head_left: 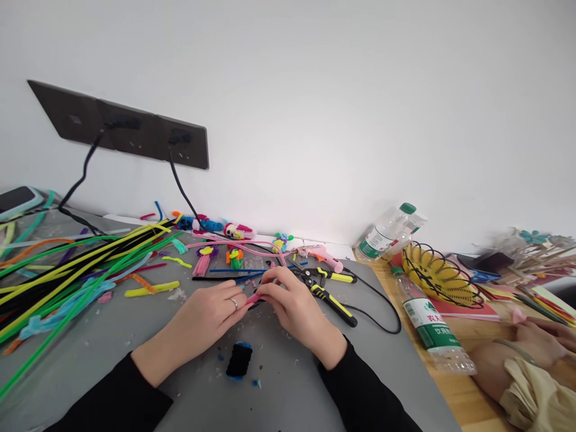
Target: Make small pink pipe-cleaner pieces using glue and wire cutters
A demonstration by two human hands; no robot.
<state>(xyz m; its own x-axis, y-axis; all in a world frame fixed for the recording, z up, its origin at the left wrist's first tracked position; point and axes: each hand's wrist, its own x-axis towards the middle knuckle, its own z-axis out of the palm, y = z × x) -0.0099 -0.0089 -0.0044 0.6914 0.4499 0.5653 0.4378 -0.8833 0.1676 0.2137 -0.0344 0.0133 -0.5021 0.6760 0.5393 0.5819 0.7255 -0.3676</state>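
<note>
My left hand (216, 309), with a ring on one finger, and my right hand (292, 309) meet over the grey mat. Between their fingertips both pinch a small pink fuzzy piece (253, 298), which looks like pipe cleaner; the fingers hide most of it. Just below lies a black fuzzy block (239, 360) with blue edges, small blue scraps around it. Yellow-and-black handled pliers (330, 294) rest right beside my right hand. Beyond the hands are finished-looking pipe-cleaner figures, including a pink one with a purple top (206, 259).
Many long pipe cleaners (90, 264) spread over the left side. A pink glue gun (326, 258) with a black cable lies near the wall. Plastic bottles (432, 327) and a yellow basket (438, 276) stand or lie at right, near another person's arm (513, 366).
</note>
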